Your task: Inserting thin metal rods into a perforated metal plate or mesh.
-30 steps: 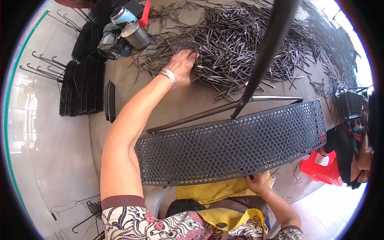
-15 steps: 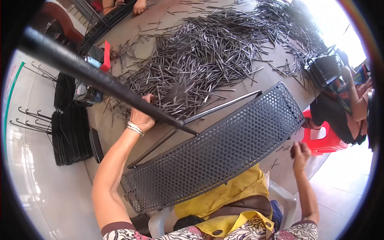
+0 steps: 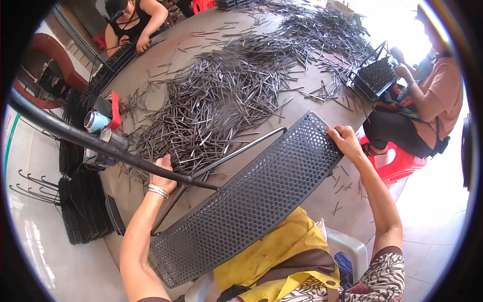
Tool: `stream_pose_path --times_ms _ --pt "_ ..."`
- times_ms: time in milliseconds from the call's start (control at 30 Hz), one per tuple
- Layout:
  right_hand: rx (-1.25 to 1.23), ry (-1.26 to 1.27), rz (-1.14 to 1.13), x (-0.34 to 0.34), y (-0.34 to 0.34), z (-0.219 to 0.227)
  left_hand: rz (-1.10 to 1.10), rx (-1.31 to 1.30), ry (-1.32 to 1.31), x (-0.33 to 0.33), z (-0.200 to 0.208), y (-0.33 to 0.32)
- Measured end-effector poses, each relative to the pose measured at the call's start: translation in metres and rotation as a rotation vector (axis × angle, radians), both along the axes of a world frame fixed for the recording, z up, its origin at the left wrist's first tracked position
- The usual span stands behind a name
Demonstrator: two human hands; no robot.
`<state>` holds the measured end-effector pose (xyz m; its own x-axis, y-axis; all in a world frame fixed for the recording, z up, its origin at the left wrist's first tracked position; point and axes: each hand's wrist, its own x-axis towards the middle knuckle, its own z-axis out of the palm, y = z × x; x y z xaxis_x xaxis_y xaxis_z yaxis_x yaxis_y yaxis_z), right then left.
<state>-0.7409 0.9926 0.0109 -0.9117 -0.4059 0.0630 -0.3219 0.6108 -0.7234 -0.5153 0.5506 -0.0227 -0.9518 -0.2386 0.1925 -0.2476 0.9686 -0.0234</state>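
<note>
A long black panel [image 3: 246, 206] full of round holes lies slanted across my lap and the table edge. Thin metal struts [image 3: 241, 153] join it to a thick dark pole [image 3: 105, 146] that runs to the upper left. My right hand [image 3: 348, 143] is closed on the panel's far right corner, fingers bent over its edge. My left hand [image 3: 162, 173], a bracelet at its wrist, is behind the pole at the near edge of a heap of thin dark strips [image 3: 216, 95]. Its fingers look curled; the pole partly hides them, and what they hold cannot be made out.
The strips spread over a grey table [image 3: 317, 194]. At left stand a blue-and-white cup [image 3: 95, 122], a metal can [image 3: 114, 138] and stacked black panels with hooked rods [image 3: 83, 209]. Two people work with black frames, one at far left [image 3: 133, 25], one at right on a red stool [image 3: 397, 163].
My right hand has moved up and left from beside the panel onto its corner. In the picture, the panel, the pole and my left hand have shifted left and down as the view turned.
</note>
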Motion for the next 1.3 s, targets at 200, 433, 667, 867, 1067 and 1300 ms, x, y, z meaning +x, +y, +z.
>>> stream_pose_path --times_ms 200,433,667,867,1067,1300 --pt "0.069 0.102 -0.032 0.015 0.016 -0.001 -0.042 -0.226 -0.225 0.001 0.031 0.006" --pt "-0.031 0.506 0.009 0.021 -0.014 0.033 -0.239 -0.51 -0.06 0.003 0.076 0.005" --pt "-0.257 0.27 0.362 0.029 -0.152 0.082 -0.274 -0.437 -0.024 -0.029 0.128 0.02" --pt "-0.404 0.152 0.619 0.058 -0.237 0.131 -0.382 -0.366 0.166 -0.056 0.147 0.044" --pt "-0.098 0.359 0.993 0.063 -0.254 0.115 -0.565 -0.314 0.321 -0.064 0.136 0.054" --pt "0.244 0.43 0.92 0.053 -0.241 0.102 -0.555 -0.426 0.357 -0.056 0.134 0.047"
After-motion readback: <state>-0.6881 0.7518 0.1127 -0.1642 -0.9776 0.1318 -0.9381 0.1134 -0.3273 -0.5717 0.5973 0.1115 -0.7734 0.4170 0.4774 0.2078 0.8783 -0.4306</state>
